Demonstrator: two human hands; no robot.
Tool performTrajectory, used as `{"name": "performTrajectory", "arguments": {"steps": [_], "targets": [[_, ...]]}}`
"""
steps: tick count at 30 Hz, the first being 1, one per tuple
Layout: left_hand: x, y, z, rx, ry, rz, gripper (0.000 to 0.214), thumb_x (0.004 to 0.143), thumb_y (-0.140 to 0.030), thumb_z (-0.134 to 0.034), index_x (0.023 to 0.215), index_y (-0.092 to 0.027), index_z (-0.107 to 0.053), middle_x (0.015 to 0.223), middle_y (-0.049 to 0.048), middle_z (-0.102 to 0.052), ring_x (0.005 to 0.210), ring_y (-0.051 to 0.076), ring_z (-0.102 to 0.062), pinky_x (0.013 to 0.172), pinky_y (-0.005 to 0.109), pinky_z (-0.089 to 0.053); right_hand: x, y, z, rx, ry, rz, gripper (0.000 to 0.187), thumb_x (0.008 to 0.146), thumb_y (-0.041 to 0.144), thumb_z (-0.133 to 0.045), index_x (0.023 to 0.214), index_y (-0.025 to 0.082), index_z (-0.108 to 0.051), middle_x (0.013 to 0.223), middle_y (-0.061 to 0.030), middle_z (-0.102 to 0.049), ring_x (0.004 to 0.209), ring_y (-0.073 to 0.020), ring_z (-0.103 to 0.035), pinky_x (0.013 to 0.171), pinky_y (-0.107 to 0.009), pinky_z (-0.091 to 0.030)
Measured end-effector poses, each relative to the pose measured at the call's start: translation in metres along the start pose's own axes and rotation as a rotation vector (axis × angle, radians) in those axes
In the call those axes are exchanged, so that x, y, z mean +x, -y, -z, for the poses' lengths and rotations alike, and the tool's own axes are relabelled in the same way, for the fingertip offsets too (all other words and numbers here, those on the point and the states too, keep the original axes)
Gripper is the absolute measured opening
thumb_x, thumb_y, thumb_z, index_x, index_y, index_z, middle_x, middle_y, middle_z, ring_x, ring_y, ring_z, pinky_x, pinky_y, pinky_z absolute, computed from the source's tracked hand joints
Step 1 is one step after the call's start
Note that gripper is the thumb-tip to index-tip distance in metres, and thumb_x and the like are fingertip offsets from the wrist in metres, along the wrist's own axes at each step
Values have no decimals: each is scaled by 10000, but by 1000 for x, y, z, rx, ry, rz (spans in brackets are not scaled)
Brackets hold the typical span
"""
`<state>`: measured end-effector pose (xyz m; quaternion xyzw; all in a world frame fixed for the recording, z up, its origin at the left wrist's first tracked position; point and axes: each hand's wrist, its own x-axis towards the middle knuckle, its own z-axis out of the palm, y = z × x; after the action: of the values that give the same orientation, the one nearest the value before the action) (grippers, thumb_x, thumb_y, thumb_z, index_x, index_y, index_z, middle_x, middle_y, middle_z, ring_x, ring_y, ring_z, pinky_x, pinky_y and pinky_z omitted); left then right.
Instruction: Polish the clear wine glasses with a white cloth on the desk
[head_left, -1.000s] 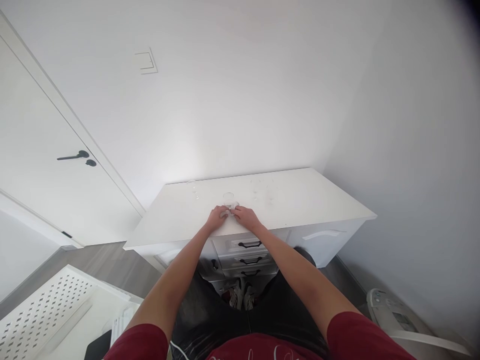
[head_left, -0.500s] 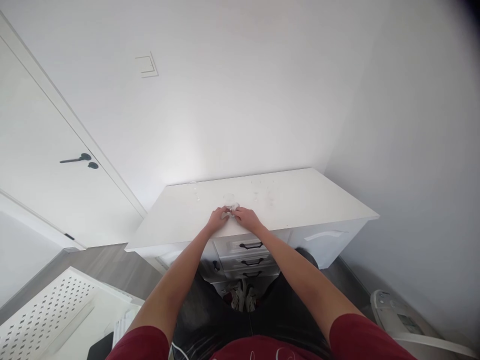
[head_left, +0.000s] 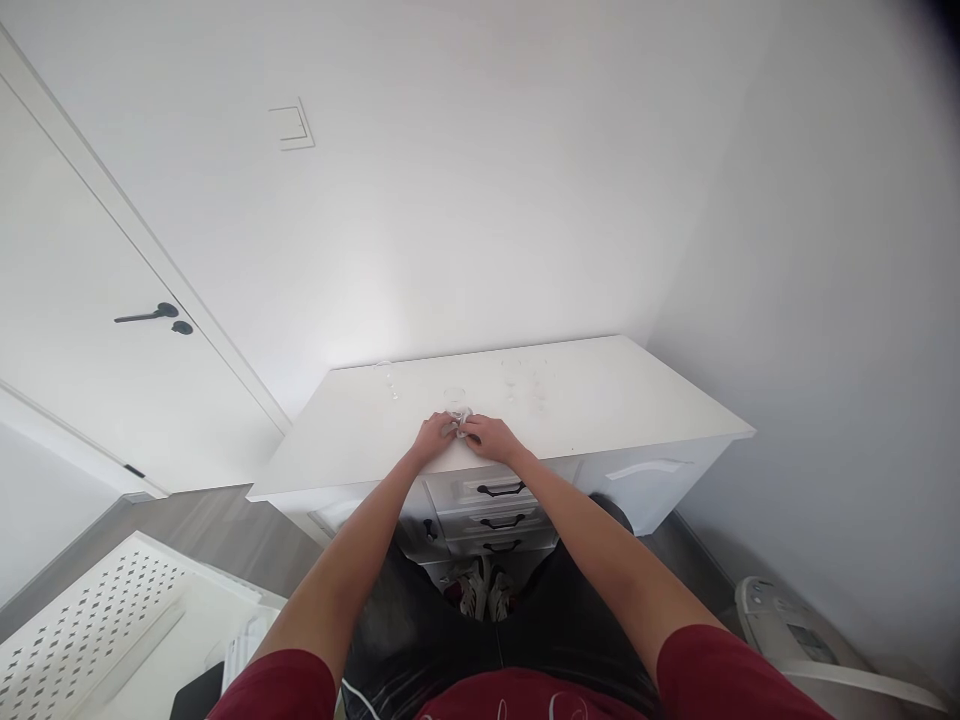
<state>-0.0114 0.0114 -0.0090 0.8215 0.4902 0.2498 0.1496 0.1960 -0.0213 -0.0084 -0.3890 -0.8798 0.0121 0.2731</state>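
My left hand (head_left: 435, 438) and my right hand (head_left: 490, 438) meet near the front edge of a white cabinet top (head_left: 630, 390). Their fingertips pinch a small, crumpled white strip (head_left: 463, 418) that looks like ribbon; its exact kind is too small to tell. Just behind it shows the round rim of a clear glass (head_left: 454, 394), whose lower part is hard to see by the fingers. Farther off, other clear glasses (head_left: 511, 382) stand faintly visible on the right, and one more stemmed glass (head_left: 390, 380) is at the left rear.
Dark-handled drawers (head_left: 501, 489) front the cabinet. A white door (head_left: 90, 300) with a black handle is on the left, above a white lattice panel (head_left: 90, 610). At lower right stands a pale appliance (head_left: 787, 630). The wall rises directly behind the cabinet.
My fingers have shifted slightly around the white strip, which now shows more plainly between them. The whole view has moved a little; the other glasses stay in place.
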Motion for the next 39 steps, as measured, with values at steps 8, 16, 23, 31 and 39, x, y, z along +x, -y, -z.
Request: {"name": "performTrajectory", "arguments": {"steps": [8,16,23,31,39], "targets": [[1,1,0,0,-8,-12,179,882,-282,-613,1035,-271,-707,1154,7,-698,1131,217,-574,1041,377,-415,0,2,3,-23,18,-48,231,912,193,-512,1070,250,-671,1043,-49,-659,974,-180,-589,699,-242,-428],[0,-2,1,-11,-6,-32,172,885,-305,-600,1025,-275,-695,1138,0,-699,1114,215,-572,1018,366,-420,0,4,6,-35,1,-153,241,913,198,-495,1084,230,-662,1031,-55,-660,955,-176,-599,688,-233,-413],[-2,-6,4,15,-7,-30,202,867,-364,-612,1011,-251,-700,1144,24,-688,1115,227,-562,1018,378,-434,1,4,5,-66,49,-233,241,963,231,-445,1108,228,-638,1059,-55,-646,962,-166,-590,717,-233,-422],[-1,-3,4,3,40,16,351,834,-175,-546,1130,-292,-694,1223,-11,-682,1193,232,-530,1080,398,-379,6,-1,-2,-78,-45,-249,153,909,205,-517,985,201,-649,1078,-89,-624,1041,-206,-535,758,-274,-452],[-2,-4,1,5,-41,-19,181,841,-309,-635,1002,-248,-694,1088,16,-699,1063,214,-576,989,368,-427,2,2,9,45,8,62,231,871,123,-502,1030,197,-652,1028,-72,-668,994,-203,-553,875,-327,-428]]}}
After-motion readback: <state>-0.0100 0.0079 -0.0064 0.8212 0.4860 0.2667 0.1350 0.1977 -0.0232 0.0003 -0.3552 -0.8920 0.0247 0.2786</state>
